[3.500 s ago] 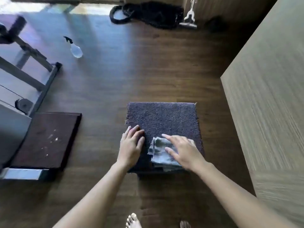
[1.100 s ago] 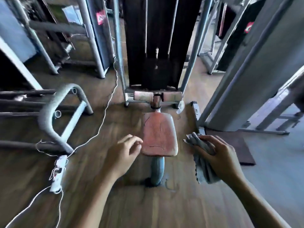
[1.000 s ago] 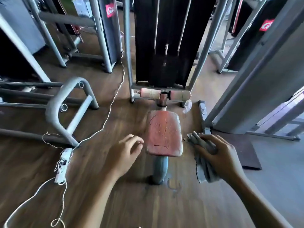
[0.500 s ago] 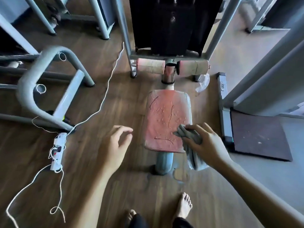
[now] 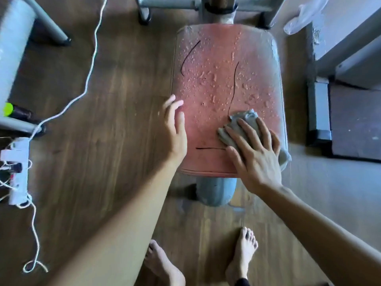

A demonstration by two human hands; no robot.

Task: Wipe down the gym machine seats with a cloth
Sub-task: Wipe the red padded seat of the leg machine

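Head view, looking straight down: your right hand [image 5: 255,153] presses a crumpled grey cloth [image 5: 243,120] against the near right part of the red seat [image 5: 202,129]. The fingers are spread and fairly straight over the fabric, so the grip is wide rather than closed round it. Part of the cloth shows past the fingertips, and another fold hangs off the seat's right edge beside the palm.

Your left hand [image 5: 175,131] is at the seat's left edge with its fingers loosely extended, the grip wide and holding nothing. The hand is blurred, so you cannot tell whether it touches the pad.

Droplets [image 5: 214,77] bead the far half of the seat. Thin dark lines [image 5: 233,89] mark the upholstery: one curved near the far left corner, one running down to the cloth, and one short and straight just beside your right thumb.

A grey post [image 5: 214,190] carries the seat above the wooden floor [image 5: 123,100], where your bare feet [image 5: 243,254] stand near the bottom edge. On the left, a white cord [image 5: 90,69] runs across the floor to a white power strip [image 5: 17,170]. On the right, a dark mat [image 5: 354,120] lies beside a grey machine frame [image 5: 350,38], and a clear plastic bag [image 5: 303,15] sits near the top right.
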